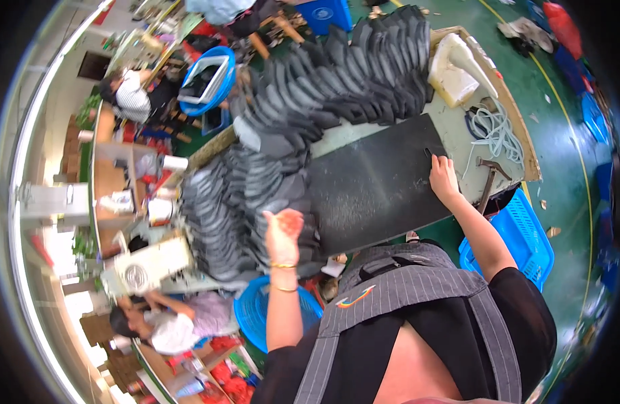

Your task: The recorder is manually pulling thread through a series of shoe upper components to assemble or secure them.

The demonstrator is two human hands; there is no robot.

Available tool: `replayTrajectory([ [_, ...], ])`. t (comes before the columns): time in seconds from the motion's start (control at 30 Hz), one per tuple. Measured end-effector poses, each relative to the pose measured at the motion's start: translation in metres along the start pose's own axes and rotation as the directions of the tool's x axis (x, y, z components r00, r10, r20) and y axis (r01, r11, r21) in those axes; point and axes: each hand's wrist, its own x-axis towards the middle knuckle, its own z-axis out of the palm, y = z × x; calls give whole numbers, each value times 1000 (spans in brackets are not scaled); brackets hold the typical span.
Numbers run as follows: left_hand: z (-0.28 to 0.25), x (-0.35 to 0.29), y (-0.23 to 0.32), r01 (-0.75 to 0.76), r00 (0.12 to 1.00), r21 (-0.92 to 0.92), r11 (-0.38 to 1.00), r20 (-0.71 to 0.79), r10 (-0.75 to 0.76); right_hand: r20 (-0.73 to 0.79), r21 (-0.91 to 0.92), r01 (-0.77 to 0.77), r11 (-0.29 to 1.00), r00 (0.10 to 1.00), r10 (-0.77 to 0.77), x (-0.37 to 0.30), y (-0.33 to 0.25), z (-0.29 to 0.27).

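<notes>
My right hand (444, 178) is at the right edge of a flat black board (380, 182) on the table. Its fingers are pinched together on a small thin dark thing with a loop (428, 153), whose kind I cannot make out. Over the board's left side, beside the near stack of dark grey curved sheet pieces (219, 219), my left hand (283, 236) is raised with its reddish palm showing. Its fingers look apart and hold nothing I can see. More overlapping grey pieces (337, 77) line the board's far side.
Right of the board lie a hammer (488, 182), a coil of pale cord (498, 131) and a cut-open white plastic container (454, 71). Blue baskets stand at the right (518, 236) and lower left (256, 313). A sewing machine (148, 266) and seated people are at the left.
</notes>
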Motion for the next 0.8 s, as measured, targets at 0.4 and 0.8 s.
replayTrajectory([
  [0.4,-78,297,72,-257,965,195,947,108,240,37,512,-658,552,659,751,190,39,47],
  [0.8,-51,317,74,-66,947,-30,997,312,72,535,789,-489,-371,252,806,268,-24,68],
])
